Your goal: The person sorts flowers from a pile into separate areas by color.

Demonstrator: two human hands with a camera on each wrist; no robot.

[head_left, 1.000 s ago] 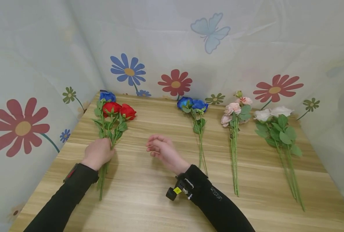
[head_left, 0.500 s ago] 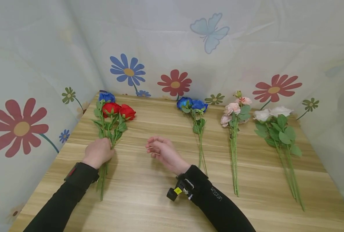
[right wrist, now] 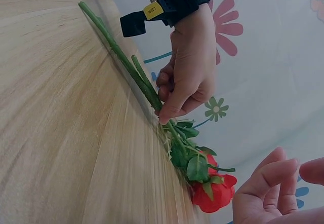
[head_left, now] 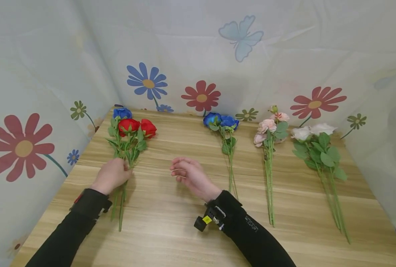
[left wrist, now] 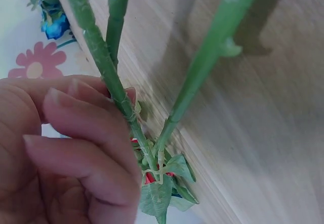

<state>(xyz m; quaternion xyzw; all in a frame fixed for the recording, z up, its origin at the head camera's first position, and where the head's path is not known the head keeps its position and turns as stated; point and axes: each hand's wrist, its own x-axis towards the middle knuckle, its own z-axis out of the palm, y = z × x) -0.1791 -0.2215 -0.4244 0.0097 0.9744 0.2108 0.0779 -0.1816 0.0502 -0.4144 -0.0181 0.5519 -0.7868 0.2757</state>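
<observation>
Red roses [head_left: 128, 126] lie at the table's left side, with a blue rose [head_left: 122, 113] just behind them. My left hand [head_left: 109, 176] pinches their green stems below the leaves, the stem ends pointing back toward me. In the right wrist view, thumb and forefinger of the left hand [right wrist: 190, 79] meet at a stem close over the wood. From the left wrist, several thick stems [left wrist: 119, 95] show beside the curled fingers. My right hand [head_left: 194, 178] hovers mid-table, palm turned inward, its loosely bent fingers holding nothing.
Blue roses [head_left: 221, 120] with long stems lie right of centre. Farther right are pale pink flowers [head_left: 268, 128], then white roses [head_left: 314, 131]. A flower-printed cloth [head_left: 184, 44] walls the back and sides of the wooden table [head_left: 171, 230].
My left wrist has swung slightly left and the hand's grip on the stems has shifted a little; the stem ends moved slightly right. My right hand has barely moved.
</observation>
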